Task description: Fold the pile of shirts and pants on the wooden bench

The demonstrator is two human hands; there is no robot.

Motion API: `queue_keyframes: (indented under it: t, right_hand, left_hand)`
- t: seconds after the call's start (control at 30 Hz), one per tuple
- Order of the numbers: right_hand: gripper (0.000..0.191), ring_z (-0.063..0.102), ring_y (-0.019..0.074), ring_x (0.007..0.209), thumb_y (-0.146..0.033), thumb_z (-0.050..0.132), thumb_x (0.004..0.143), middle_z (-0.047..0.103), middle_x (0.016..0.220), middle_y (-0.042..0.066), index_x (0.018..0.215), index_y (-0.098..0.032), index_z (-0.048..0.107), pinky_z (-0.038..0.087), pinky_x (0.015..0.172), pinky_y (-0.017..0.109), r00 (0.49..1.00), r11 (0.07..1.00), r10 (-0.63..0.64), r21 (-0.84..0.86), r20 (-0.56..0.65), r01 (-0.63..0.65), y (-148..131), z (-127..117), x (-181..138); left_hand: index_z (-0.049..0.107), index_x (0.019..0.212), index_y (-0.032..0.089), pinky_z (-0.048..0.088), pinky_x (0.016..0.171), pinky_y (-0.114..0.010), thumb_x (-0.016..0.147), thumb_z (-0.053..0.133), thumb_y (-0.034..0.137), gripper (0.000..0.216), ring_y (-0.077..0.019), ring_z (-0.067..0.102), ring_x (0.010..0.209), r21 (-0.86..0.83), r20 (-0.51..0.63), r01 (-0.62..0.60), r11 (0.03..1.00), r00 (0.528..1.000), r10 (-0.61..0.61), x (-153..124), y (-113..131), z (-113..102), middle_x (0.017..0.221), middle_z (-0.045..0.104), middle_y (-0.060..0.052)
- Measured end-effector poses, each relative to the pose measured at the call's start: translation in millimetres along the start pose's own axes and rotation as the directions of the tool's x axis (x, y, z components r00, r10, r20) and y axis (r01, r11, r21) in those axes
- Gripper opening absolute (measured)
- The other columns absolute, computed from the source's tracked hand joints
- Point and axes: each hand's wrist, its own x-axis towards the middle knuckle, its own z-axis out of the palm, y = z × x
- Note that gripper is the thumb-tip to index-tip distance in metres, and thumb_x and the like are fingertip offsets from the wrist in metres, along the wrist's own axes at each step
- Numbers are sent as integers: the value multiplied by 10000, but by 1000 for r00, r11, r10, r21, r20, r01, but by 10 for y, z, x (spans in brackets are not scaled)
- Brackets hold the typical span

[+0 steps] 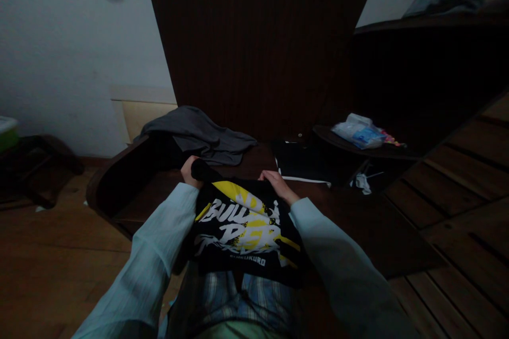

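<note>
A black T-shirt (242, 222) with white lettering and yellow streaks is spread in front of me, its lower part over my lap. My left hand (191, 172) is closed on its upper left edge, where the dark cloth bunches up. At the upper right edge my right hand (278, 184) grips the same cloth, fingers partly hidden behind it. Just beyond my left hand, a grey garment (207, 135) lies crumpled on the dark wooden bench (254, 167). Past my right hand rests a flat black item with a white edge (304, 161), perhaps folded cloth.
A small shelf (330, 137) at the right carries a plastic bag (361, 131) with white and blue contents. Crumpled white paper or plastic (362, 184) sits below it. A tall dark panel (258, 47) rises behind the bench. A low stool (40, 161) stands far left.
</note>
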Motion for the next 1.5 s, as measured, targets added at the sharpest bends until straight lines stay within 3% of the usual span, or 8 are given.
queue_keyframes:
  t: [0.13, 0.4, 0.53, 0.63, 0.8, 0.9, 1.2, 1.5]
  right_hand:
    - [398, 507, 112, 506, -572, 458, 724, 530, 524, -26, 656, -184, 516, 399, 528, 239, 990, 981, 142, 130, 8, -142, -85, 44, -17]
    - [262, 539, 132, 603, -425, 648, 636, 603, 594, -5, 684, -168, 653, 387, 598, 250, 986, 977, 105, -198, 133, -77, -173, 51, -68]
    - [206, 579, 160, 679, -384, 655, 640, 642, 679, 24, 632, -179, 651, 411, 659, 271, 988, 977, 44, -215, 150, -11, -161, 36, -49]
    - [242, 562, 161, 705, -412, 598, 685, 617, 704, 33, 637, -177, 624, 411, 678, 277, 989, 978, -109, -190, -102, 88, -161, -30, -24]
    - [330, 500, 138, 672, -496, 473, 732, 549, 682, -1, 721, -175, 548, 388, 654, 264, 639, 999, -34, -20, -768, 29, -117, -288, -5]
    - [354, 469, 121, 657, -534, 508, 672, 493, 638, -37, 687, -180, 510, 376, 665, 253, 506, 987, 101, 151, -857, 58, -71, -414, 6]
    - [327, 567, 141, 662, -451, 703, 520, 579, 602, -57, 667, -202, 552, 445, 657, 268, 758, 651, 469, 758, -454, 51, -100, -402, 6]
    - [355, 606, 198, 773, -508, 643, 571, 650, 738, 25, 729, -196, 578, 479, 673, 317, 782, 827, 365, 562, -506, -23, 50, -492, 21]
  left_hand:
    - [496, 570, 186, 392, 534, -242, 674, 426, 241, 137, -121, 489, 525, -24, 30, -10, 1000, 1000, 11, -15, -13, 6, 533, 493, 20]
    - [473, 566, 189, 400, 563, -255, 647, 428, 177, 94, -136, 488, 551, 164, 184, 53, 985, 979, -83, 12, 21, -23, 541, 472, 17]
    - [549, 712, 177, 423, 725, -307, 626, 446, 151, 136, -201, 545, 778, 308, 413, 95, 947, 883, -223, 62, 27, 20, 751, 579, -44]
    - [572, 721, 170, 414, 790, -342, 636, 481, 175, 125, -231, 545, 842, 319, 513, 122, 940, 812, -279, 82, 13, 57, 804, 598, -73]
    - [589, 675, 189, 417, 786, -315, 635, 548, 209, 61, -210, 556, 811, 242, 548, 197, 950, 780, -301, 64, 21, 76, 778, 611, -47]
    - [582, 672, 190, 409, 763, -286, 621, 587, 219, 59, -183, 550, 766, 118, 480, 375, 919, 789, -383, 54, 37, 93, 731, 598, -16]
    - [351, 548, 198, 316, 484, -197, 743, 408, 500, 364, -85, 358, 502, -101, 201, 621, 777, 778, -596, 170, -101, 58, 505, 321, 64]
    - [494, 577, 164, 347, 448, -203, 481, 643, 592, 463, -84, 424, 472, -156, 444, 738, 656, 646, -621, 215, 49, -99, 506, 462, 45]
